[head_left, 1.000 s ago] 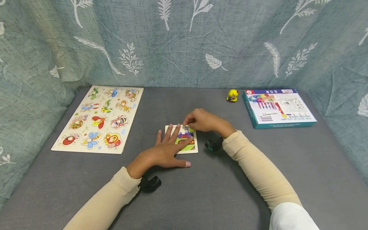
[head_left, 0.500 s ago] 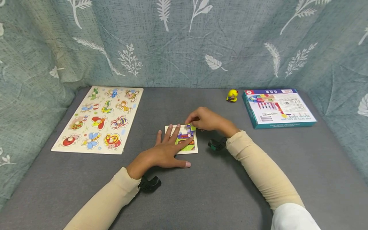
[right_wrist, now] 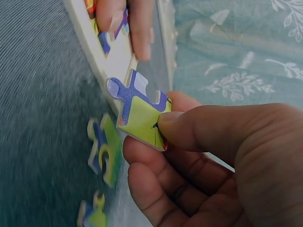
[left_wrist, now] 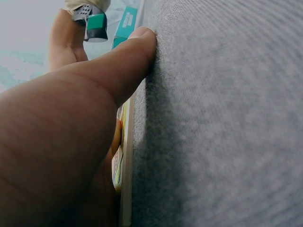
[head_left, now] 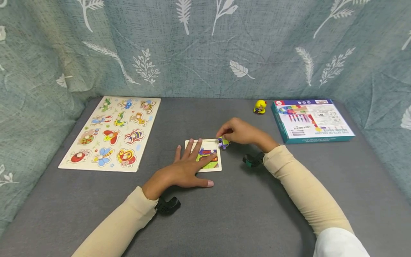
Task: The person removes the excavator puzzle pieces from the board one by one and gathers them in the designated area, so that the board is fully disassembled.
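Note:
My left hand (head_left: 186, 171) lies with fingers spread over a small square jigsaw puzzle board (head_left: 219, 164), its thumb resting on the cloth in front. Colourful pieces in the board's lower part show between the fingers, while bare cream wood shows at its upper right. Just beyond the board's right edge, my right hand (head_left: 240, 132) pinches a green and purple puzzle piece (right_wrist: 144, 111) between thumb and fingers. Below that hand in the right wrist view lie a loose puzzle piece (right_wrist: 105, 149) and another puzzle piece (right_wrist: 94, 213) on the cloth.
A large wooden insect peg puzzle (head_left: 110, 134) lies at the left. Toward the back right are a small yellow toy figure (head_left: 259, 107) and a flat teal and white box (head_left: 313, 121). A leaf-patterned curtain (head_left: 205, 50) hangs behind the grey table.
My right hand has lifted the green and purple puzzle piece out of the board's upper right corner and carried it right, past the edge. My left hand has stayed in place.

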`<move>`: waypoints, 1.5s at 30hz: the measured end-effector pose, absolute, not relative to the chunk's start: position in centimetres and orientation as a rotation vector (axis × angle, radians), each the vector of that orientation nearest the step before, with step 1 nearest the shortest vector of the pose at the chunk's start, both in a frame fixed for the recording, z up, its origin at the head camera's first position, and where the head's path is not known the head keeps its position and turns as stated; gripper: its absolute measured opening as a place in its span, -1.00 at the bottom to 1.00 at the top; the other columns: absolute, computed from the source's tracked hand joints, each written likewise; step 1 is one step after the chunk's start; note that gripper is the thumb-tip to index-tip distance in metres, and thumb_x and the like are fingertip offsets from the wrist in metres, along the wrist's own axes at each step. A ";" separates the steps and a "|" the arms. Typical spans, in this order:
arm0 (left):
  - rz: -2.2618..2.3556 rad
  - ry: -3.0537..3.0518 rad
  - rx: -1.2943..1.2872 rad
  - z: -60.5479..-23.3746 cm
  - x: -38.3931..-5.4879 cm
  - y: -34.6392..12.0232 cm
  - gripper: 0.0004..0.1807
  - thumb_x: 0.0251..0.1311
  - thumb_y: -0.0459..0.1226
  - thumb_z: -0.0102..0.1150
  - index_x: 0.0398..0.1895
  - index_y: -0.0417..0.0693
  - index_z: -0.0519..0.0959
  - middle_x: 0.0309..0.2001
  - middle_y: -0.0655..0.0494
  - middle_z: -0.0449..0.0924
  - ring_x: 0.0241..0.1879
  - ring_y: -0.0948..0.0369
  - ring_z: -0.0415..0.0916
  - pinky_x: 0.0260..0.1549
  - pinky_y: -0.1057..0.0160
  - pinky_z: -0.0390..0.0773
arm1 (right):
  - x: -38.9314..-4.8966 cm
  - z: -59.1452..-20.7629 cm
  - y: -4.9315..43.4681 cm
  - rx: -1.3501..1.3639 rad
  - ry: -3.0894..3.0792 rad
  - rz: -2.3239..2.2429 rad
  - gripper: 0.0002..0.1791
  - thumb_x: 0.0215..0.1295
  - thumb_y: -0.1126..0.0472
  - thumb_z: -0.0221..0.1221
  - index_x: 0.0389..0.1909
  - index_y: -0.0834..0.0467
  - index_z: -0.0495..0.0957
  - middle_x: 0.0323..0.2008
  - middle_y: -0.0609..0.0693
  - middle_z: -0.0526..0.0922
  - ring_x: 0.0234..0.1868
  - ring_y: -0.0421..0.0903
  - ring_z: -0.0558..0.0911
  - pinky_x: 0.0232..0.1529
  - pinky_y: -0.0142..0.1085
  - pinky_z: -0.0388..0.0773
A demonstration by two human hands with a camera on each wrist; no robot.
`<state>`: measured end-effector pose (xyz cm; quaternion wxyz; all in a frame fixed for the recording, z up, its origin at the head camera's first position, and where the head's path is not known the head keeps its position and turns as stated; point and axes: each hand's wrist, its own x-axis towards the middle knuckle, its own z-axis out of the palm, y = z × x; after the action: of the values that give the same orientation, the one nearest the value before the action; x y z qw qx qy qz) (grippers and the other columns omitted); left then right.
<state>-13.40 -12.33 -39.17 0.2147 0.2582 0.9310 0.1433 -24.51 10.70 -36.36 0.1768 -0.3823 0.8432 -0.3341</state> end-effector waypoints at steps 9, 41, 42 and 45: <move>0.393 2.584 0.723 -39.1 -13.4 -12.3 0.01 0.09 0.40 0.07 0.55 0.41 -0.08 0.50 -0.04 -0.70 0.41 -0.04 -0.82 0.23 -0.29 -0.60 | -24.6 -35.7 12.8 -1.029 2.383 -0.928 -0.78 0.32 0.49 0.08 -0.16 0.33 0.69 -0.25 0.08 0.70 -0.39 -0.15 0.53 -0.30 -0.25 0.49; 0.395 2.588 0.722 -39.1 -13.2 -12.4 0.00 0.10 0.39 0.06 0.56 0.40 -0.08 0.50 -0.05 -0.70 0.41 -0.04 -0.83 0.24 -0.28 -0.59 | -25.6 -35.4 19.1 -0.843 2.416 -0.871 -0.83 0.32 0.47 0.11 -0.18 0.38 0.65 -0.36 0.03 0.66 -0.39 -0.15 0.51 -0.34 -0.27 0.47; 0.397 2.588 0.722 -39.0 -13.2 -12.4 0.00 0.10 0.39 0.07 0.56 0.40 -0.08 0.51 -0.05 -0.69 0.41 -0.04 -0.82 0.24 -0.28 -0.59 | -25.7 -35.4 19.2 -0.843 2.420 -0.873 -0.84 0.32 0.46 0.12 -0.18 0.38 0.65 -0.36 0.04 0.66 -0.39 -0.15 0.51 -0.34 -0.26 0.47; 0.402 2.590 0.721 -38.9 -13.2 -12.4 0.00 0.10 0.38 0.08 0.56 0.39 -0.07 0.51 -0.06 -0.68 0.42 -0.04 -0.81 0.24 -0.28 -0.59 | -25.8 -35.6 19.4 -0.823 2.420 -0.883 -0.84 0.32 0.46 0.12 -0.19 0.38 0.66 -0.34 0.05 0.67 -0.38 -0.15 0.51 -0.34 -0.26 0.46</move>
<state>-13.19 -12.37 -38.90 0.2100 0.2593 0.9315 0.1446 -25.81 19.40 -35.57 0.2169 -0.2971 0.8736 -0.3186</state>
